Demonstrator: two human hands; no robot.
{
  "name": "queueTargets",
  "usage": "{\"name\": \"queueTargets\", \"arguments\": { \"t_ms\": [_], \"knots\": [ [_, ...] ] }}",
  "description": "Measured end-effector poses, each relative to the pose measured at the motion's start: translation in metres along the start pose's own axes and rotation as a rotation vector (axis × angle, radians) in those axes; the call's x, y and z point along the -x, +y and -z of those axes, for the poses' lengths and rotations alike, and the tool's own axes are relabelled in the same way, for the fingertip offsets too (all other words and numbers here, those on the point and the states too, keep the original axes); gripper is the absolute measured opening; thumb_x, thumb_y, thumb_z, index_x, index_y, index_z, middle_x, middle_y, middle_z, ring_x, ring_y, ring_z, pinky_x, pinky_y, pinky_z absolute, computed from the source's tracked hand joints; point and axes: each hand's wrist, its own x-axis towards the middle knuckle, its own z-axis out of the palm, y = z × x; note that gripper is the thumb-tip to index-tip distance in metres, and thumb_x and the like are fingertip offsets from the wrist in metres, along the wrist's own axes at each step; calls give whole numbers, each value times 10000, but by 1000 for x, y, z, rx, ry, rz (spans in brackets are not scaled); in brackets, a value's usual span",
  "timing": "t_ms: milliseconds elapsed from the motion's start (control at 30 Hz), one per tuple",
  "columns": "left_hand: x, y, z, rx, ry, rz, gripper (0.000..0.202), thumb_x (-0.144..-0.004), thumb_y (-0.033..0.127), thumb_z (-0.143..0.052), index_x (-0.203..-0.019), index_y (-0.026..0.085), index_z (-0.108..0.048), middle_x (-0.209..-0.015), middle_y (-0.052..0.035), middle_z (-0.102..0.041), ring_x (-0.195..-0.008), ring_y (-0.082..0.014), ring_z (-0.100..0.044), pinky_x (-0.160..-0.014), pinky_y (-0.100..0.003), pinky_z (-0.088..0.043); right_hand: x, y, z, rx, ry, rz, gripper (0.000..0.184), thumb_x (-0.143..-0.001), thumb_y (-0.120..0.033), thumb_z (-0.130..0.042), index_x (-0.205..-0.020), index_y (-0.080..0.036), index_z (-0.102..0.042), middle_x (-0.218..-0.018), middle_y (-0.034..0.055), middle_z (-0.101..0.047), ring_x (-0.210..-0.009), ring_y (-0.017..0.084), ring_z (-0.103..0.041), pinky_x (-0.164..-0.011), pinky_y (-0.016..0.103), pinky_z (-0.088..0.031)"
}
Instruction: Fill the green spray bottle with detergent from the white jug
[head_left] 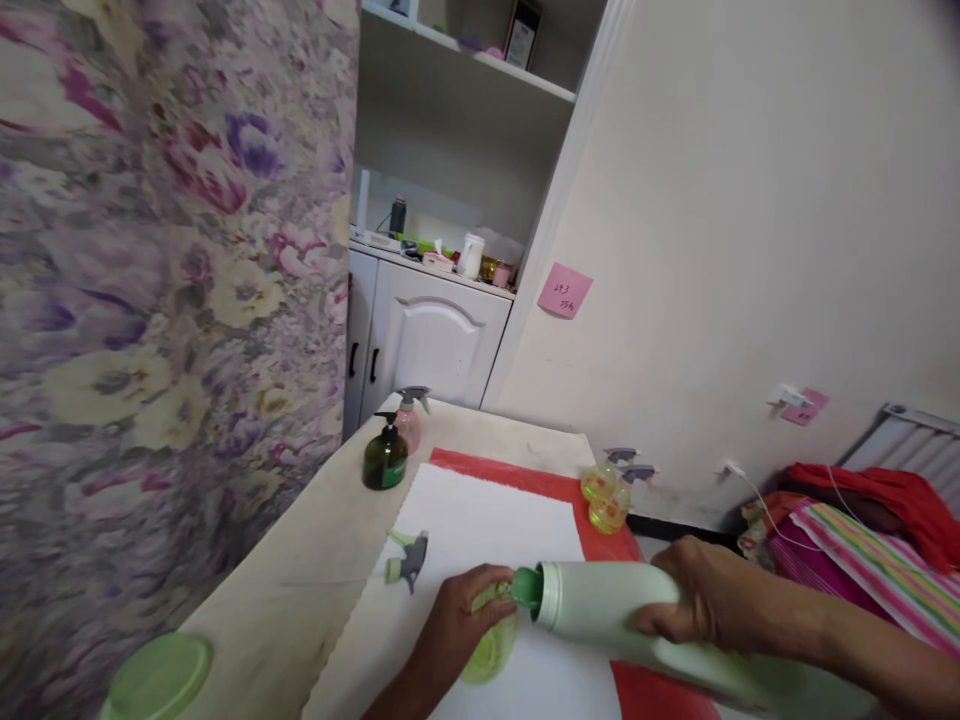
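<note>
Our left hand (456,612) wraps the neck of the small clear yellow-green bottle (491,655), well short of the worktop (517,428)'s far edge, right hand (694,595) clasping the tilted pale-green plastic bottle (600,598); we'd tip slowly, mouths aligned.

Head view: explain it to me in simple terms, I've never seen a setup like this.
There is no machine here, just a person's two bare hands. The one picture comes from a camera worn on their head, looking forward and down.

The left hand holds a small bottle. The right hand holds a jug tipped on its side, its green spout at the bottle's mouth.

On the table lie a white sheet, a red sheet and a spray head. Around them stand a dark bottle, a pink bottle and two yellow bottles.
</note>
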Motion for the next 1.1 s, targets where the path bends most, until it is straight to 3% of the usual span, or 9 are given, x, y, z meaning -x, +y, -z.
{"name": "queueTargets", "arguments": {
  "t_ms": [1100],
  "knots": [
    [0, -3, 0, -9, -12, -12, 179, -773, 272, -674, -931, 218, -739, -931, -26, -766, -903, -221, -670, -839, -289, -473, 0, 1, 3, 61, -14, -23, 511, -723, -675, -577, -695, -169, -641, -607, 12, -620, -522, 121, -518, -456, 227, -299]
  ]
}}
